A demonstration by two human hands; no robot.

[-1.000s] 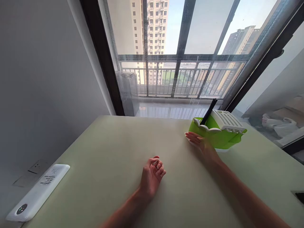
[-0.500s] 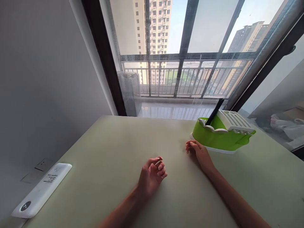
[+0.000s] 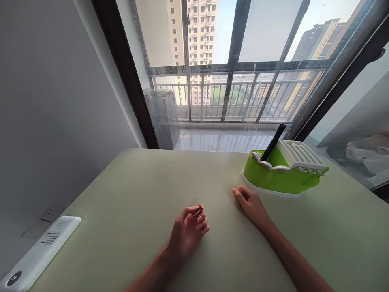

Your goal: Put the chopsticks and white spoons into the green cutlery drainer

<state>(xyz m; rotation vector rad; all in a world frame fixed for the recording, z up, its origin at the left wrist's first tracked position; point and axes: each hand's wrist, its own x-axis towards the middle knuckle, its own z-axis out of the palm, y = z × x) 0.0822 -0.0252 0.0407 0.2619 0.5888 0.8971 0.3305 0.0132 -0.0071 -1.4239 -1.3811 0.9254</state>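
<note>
Both hands are resting empty on the smooth pale-green table: left hand loosely curled, right hand curling near the glossy green plastic tub far right.

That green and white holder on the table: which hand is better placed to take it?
Probably the right hand: it rests just short of the green holder, empty. The left hand lies farther away.
</note>
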